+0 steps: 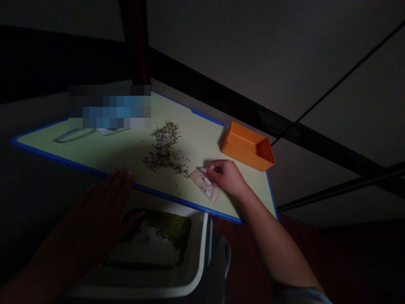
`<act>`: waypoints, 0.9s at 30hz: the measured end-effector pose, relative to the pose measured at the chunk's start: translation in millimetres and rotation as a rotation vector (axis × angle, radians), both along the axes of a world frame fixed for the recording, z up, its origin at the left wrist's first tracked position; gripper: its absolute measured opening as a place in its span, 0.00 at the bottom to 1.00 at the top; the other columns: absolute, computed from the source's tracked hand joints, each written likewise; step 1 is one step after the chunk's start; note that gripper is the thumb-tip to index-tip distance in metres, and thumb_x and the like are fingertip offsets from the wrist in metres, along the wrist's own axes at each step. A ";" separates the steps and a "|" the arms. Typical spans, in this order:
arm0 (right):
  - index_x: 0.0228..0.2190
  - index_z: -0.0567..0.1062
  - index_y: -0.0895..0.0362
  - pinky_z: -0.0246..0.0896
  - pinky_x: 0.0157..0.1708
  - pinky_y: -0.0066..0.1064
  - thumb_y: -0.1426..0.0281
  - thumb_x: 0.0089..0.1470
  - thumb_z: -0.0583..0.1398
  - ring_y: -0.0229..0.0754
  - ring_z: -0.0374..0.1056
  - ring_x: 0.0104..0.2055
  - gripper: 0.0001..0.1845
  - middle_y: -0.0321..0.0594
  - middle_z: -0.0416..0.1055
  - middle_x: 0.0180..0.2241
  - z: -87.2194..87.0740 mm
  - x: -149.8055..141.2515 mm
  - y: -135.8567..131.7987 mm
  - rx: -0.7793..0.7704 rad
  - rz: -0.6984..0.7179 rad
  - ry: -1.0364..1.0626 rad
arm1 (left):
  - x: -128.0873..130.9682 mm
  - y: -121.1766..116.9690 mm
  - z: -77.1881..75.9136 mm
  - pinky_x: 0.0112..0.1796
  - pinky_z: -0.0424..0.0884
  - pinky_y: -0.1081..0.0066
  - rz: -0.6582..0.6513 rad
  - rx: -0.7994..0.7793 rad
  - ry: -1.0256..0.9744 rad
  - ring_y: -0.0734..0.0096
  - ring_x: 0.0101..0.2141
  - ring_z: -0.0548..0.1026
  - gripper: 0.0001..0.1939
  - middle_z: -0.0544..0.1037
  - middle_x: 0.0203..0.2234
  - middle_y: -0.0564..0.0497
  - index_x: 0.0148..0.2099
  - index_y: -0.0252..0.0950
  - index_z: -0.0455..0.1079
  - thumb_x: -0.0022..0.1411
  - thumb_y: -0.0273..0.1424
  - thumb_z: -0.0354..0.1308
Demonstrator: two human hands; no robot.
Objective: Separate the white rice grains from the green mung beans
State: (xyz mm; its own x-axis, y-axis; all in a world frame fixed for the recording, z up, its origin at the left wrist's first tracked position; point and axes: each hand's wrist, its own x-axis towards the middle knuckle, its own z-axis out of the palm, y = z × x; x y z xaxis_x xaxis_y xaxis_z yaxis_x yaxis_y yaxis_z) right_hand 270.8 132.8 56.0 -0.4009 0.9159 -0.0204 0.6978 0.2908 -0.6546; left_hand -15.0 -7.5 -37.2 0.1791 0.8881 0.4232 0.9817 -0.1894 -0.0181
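My right hand (pixel 223 174) pinches the upper part of a clear protractor (pixel 204 185) with pink-and-white decorations. The protractor lies at the surface of a pale board (pixel 126 156) with a blue rim. Just left of it, small greenish beans or seeds (pixel 163 145) are scattered in a loose patch. In deep shadow at the board's near edge is my left hand (pixel 104 202), fingers stretched out and holding nothing visible. Beneath that hand stands a white bin (pixel 201 261) with more green beans (pixel 172 228), mostly in its far right corner.
An orange open box (pixel 248 147) stands at the board's right end. At the left, a blurred-out bluish object (pixel 117 112) rests near a thin grey strip or handle (pixel 69 134). Pale panels (pixel 284 55) rise behind the board. Dark red floor (pixel 249 253) shows below.
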 end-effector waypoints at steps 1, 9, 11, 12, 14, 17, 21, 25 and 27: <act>0.22 0.72 0.58 0.47 0.23 0.28 0.65 0.57 0.60 0.32 0.58 0.18 0.14 0.34 0.68 0.15 0.3 -0.2 -0.3 0.000 -0.001 -0.003 | -0.2 -0.2 0.3 0.58 0.60 0.40 0.000 -0.004 -0.001 0.41 0.67 0.53 0.41 0.46 0.70 0.33 0.70 0.33 0.31 0.63 0.47 0.40; 0.22 0.73 0.58 0.47 0.23 0.27 0.65 0.57 0.60 0.32 0.58 0.19 0.14 0.33 0.67 0.15 -2.2 -0.9 -0.5 0.014 0.022 -0.002 | 1.8 -3.0 4.2 0.59 0.59 0.40 0.008 -0.016 -0.019 0.43 0.67 0.51 0.40 0.47 0.70 0.34 0.70 0.35 0.29 0.63 0.47 0.39; 0.22 0.73 0.58 0.46 0.22 0.27 0.65 0.57 0.60 0.32 0.58 0.18 0.15 0.33 0.67 0.15 -1.5 -1.7 -1.4 0.009 0.026 0.001 | 1.8 -3.0 3.9 0.58 0.59 0.40 0.005 -0.014 -0.017 0.43 0.67 0.51 0.40 0.46 0.70 0.34 0.70 0.36 0.29 0.63 0.46 0.39; 0.22 0.73 0.58 0.46 0.22 0.27 0.64 0.57 0.60 0.32 0.58 0.18 0.15 0.33 0.67 0.15 -0.7 -2.2 -2.0 0.005 0.027 0.002 | 1.9 -2.9 3.7 0.58 0.59 0.40 0.001 -0.009 -0.015 0.42 0.67 0.51 0.40 0.46 0.70 0.34 0.70 0.35 0.29 0.64 0.46 0.39; 0.22 0.73 0.59 0.47 0.22 0.27 0.65 0.57 0.60 0.32 0.58 0.18 0.15 0.33 0.67 0.15 1.3 -3.0 -3.4 -0.001 0.032 0.003 | 2.0 -2.5 3.3 0.58 0.59 0.39 0.002 -0.002 -0.010 0.41 0.67 0.51 0.40 0.46 0.70 0.32 0.70 0.34 0.29 0.64 0.46 0.39; 0.22 0.73 0.59 0.47 0.23 0.27 0.66 0.57 0.60 0.31 0.58 0.18 0.15 0.32 0.67 0.15 3.1 -3.7 -4.9 0.002 0.040 -0.002 | 2.1 -2.0 2.8 0.59 0.58 0.40 0.004 -0.008 -0.009 0.41 0.67 0.51 0.40 0.46 0.70 0.32 0.70 0.34 0.29 0.64 0.46 0.39; 0.23 0.73 0.58 0.47 0.24 0.27 0.65 0.57 0.60 0.32 0.60 0.19 0.14 0.32 0.67 0.15 1.8 -3.4 -5.1 -0.006 0.060 0.001 | 0.8 -1.7 1.5 0.60 0.58 0.41 0.001 -0.005 -0.026 0.42 0.67 0.52 0.41 0.45 0.70 0.34 0.70 0.35 0.30 0.63 0.46 0.41; 0.22 0.72 0.58 0.47 0.24 0.27 0.65 0.57 0.60 0.33 0.60 0.20 0.14 0.33 0.68 0.15 2.0 -3.4 -5.7 0.010 0.072 -0.025 | 0.6 -2.3 2.5 0.59 0.59 0.40 -0.007 0.003 -0.017 0.41 0.67 0.52 0.40 0.45 0.70 0.33 0.70 0.34 0.30 0.63 0.45 0.41; 0.22 0.72 0.58 0.46 0.24 0.27 0.66 0.57 0.61 0.33 0.60 0.21 0.14 0.33 0.68 0.16 3.3 -3.5 -6.1 0.041 0.066 -0.059 | 1.6 -2.7 3.7 0.59 0.59 0.39 0.002 -0.006 -0.018 0.42 0.67 0.51 0.40 0.45 0.70 0.34 0.70 0.36 0.29 0.64 0.45 0.40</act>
